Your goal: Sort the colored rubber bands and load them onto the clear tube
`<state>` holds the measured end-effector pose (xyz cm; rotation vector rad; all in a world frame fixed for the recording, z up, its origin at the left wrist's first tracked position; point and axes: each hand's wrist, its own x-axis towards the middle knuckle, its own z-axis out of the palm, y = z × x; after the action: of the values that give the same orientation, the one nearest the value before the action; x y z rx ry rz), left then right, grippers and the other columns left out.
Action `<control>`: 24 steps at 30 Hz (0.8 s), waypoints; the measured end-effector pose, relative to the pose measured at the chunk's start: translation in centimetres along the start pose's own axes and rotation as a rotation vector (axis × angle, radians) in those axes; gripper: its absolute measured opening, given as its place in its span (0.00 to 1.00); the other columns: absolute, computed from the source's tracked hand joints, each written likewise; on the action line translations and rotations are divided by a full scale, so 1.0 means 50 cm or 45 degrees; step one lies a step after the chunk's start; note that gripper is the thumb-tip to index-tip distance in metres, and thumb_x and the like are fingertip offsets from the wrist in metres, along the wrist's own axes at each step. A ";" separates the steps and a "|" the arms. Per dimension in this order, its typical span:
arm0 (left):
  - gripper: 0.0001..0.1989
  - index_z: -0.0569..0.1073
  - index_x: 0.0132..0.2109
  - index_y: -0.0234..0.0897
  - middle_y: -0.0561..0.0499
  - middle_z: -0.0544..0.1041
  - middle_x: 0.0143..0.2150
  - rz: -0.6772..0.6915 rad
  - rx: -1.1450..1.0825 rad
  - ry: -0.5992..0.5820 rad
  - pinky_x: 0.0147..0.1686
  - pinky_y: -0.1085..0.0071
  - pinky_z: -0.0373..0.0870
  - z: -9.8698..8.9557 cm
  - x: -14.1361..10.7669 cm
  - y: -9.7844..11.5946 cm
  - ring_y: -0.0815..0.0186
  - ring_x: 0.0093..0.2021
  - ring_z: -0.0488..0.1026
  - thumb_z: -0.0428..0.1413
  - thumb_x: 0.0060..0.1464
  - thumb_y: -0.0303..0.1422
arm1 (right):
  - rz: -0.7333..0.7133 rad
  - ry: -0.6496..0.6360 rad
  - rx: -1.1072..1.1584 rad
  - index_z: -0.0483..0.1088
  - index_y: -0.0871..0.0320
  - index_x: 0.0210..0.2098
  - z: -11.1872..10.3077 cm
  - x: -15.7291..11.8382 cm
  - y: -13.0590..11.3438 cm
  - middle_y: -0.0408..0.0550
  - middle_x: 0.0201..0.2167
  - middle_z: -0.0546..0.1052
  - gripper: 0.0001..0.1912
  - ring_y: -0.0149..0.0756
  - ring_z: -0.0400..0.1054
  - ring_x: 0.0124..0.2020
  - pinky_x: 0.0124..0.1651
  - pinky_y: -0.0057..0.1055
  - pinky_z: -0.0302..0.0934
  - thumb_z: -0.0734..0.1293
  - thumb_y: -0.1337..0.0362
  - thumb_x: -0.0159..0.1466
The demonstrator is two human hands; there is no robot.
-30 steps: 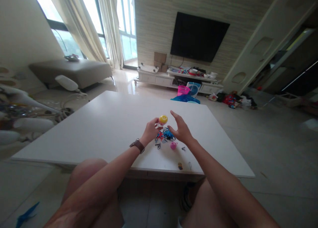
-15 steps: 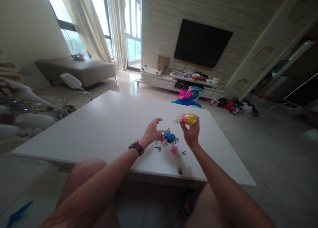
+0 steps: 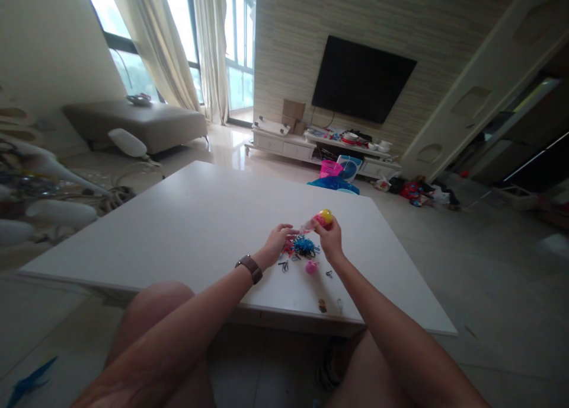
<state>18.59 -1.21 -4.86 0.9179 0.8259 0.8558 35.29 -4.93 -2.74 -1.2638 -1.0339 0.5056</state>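
Observation:
My right hand (image 3: 329, 236) is closed around a small bottle-shaped container (image 3: 326, 216) with a yellow rounded end, a pink middle and a clear end. It tilts over the table, its clear end pointing left and down. My left hand (image 3: 278, 242), with a watch on the wrist, is by that clear end with fingers stretched out; whether they touch it is unclear. Below both hands lies a pile of small blue, black and red clips or ties (image 3: 304, 246), partly hidden by the left hand. A pink round piece (image 3: 311, 267) sits just in front of the pile.
The white table (image 3: 213, 218) carries a loose black clip (image 3: 329, 274), plus a small brown-and-yellow item (image 3: 322, 305) near its front edge. Beyond the far edge are a pink basket (image 3: 330, 169) and a blue plastic item (image 3: 335, 183). My knees are against the near side.
My right hand has brought the container left and lower, tilting its clear end down. My left hand has moved slightly right, close to that end.

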 end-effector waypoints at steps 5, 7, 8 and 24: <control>0.18 0.66 0.52 0.43 0.44 0.74 0.58 -0.100 -0.334 -0.253 0.29 0.74 0.69 0.007 -0.015 0.000 0.64 0.43 0.75 0.59 0.55 0.37 | 0.261 -0.029 0.329 0.70 0.57 0.41 0.013 -0.010 0.006 0.43 0.36 0.77 0.24 0.35 0.74 0.38 0.44 0.36 0.73 0.77 0.51 0.52; 0.22 0.65 0.54 0.45 0.45 0.73 0.59 -0.126 -0.375 -0.310 0.28 0.74 0.68 0.008 -0.016 -0.003 0.64 0.44 0.75 0.60 0.54 0.38 | 0.281 -0.029 0.387 0.71 0.56 0.40 0.018 -0.016 0.005 0.43 0.36 0.77 0.24 0.35 0.74 0.38 0.44 0.35 0.73 0.78 0.52 0.50; 0.23 0.64 0.55 0.45 0.45 0.72 0.59 -0.131 -0.384 -0.321 0.29 0.74 0.67 0.009 -0.015 -0.004 0.63 0.44 0.75 0.61 0.54 0.38 | 0.296 -0.036 0.409 0.71 0.56 0.39 0.021 -0.018 0.004 0.42 0.35 0.77 0.23 0.35 0.74 0.38 0.44 0.35 0.73 0.79 0.52 0.50; 0.24 0.64 0.52 0.44 0.44 0.71 0.62 -0.121 -0.335 -0.177 0.31 0.71 0.71 -0.002 -0.014 0.011 0.62 0.44 0.76 0.63 0.50 0.39 | 0.063 0.072 0.137 0.67 0.55 0.40 0.009 -0.002 -0.001 0.42 0.34 0.74 0.25 0.34 0.71 0.35 0.41 0.34 0.71 0.76 0.49 0.52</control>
<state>18.06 -1.59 -4.24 0.6925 0.6143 0.7873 34.84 -4.81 -2.74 -1.2034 -0.9182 0.5536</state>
